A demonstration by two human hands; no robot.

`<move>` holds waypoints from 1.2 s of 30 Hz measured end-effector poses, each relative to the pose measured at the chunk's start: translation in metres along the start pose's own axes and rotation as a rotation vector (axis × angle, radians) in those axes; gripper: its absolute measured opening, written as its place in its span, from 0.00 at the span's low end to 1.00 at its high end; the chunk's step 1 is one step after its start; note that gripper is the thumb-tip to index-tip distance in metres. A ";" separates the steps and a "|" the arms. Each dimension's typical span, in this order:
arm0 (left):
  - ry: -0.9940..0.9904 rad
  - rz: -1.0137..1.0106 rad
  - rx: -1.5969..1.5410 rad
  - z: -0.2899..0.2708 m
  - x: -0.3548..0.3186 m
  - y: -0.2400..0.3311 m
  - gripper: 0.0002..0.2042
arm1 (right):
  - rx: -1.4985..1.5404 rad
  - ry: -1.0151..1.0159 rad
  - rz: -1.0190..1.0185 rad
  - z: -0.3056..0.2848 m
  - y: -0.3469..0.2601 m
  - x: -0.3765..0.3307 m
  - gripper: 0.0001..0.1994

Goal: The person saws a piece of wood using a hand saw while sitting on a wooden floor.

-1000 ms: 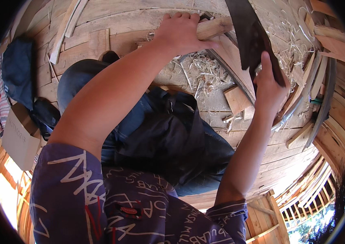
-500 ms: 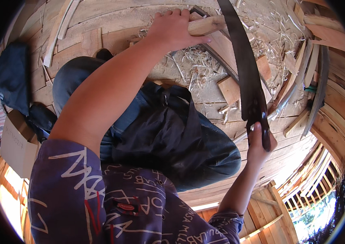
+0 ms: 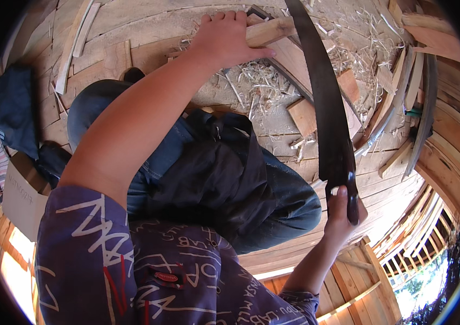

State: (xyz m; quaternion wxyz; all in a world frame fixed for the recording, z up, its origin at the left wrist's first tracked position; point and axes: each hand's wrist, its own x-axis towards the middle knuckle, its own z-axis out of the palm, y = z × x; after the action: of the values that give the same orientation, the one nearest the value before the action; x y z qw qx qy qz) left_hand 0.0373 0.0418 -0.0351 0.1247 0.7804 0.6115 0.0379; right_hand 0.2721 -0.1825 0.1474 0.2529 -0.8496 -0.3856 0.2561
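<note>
In my right hand [image 3: 343, 210] is the dark handle of a handsaw [image 3: 325, 92], its fingers closed around it. The long dark blade stretches away from me and runs past the top edge of the picture. Its toothed edge lies against the right end of a short wooden block [image 3: 269, 32]. My left hand [image 3: 222, 42] grips that block from the left, fingers over its far side and thumb along the near side. Under the block lies a flat board [image 3: 289, 57] with a dark edge. Where the teeth meet the wood, any cut is too small to make out.
Curled shavings [image 3: 265, 81] and small offcuts [image 3: 302, 116] litter the plank floor around the board. Long strips [image 3: 425, 108] of wood are stacked at the right. A black bag [image 3: 213, 179] rests on my lap. A cardboard box [image 3: 24, 203] stands at the left.
My right hand has drawn the saw back toward me, so its handle sits lower in the picture. My left hand stays on the wooden block.
</note>
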 end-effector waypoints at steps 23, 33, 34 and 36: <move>-0.031 -0.014 -0.039 -0.002 0.001 0.006 0.43 | 0.050 0.020 0.113 -0.017 0.017 -0.022 0.16; -0.157 -0.015 -0.058 -0.029 -0.003 0.019 0.43 | 0.023 0.096 0.058 -0.045 0.016 -0.046 0.22; -0.096 -0.007 -0.044 -0.022 -0.002 0.015 0.43 | 0.042 0.110 0.040 -0.035 0.016 -0.039 0.21; 0.022 0.002 -0.012 -0.001 -0.001 0.003 0.43 | 0.032 0.104 0.000 -0.016 0.014 -0.020 0.21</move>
State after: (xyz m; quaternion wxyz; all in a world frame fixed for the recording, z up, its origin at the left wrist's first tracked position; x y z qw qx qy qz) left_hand 0.0400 0.0403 -0.0333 0.1227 0.7798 0.6118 0.0505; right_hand 0.2780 -0.2099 0.1557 0.2862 -0.8577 -0.3675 0.2178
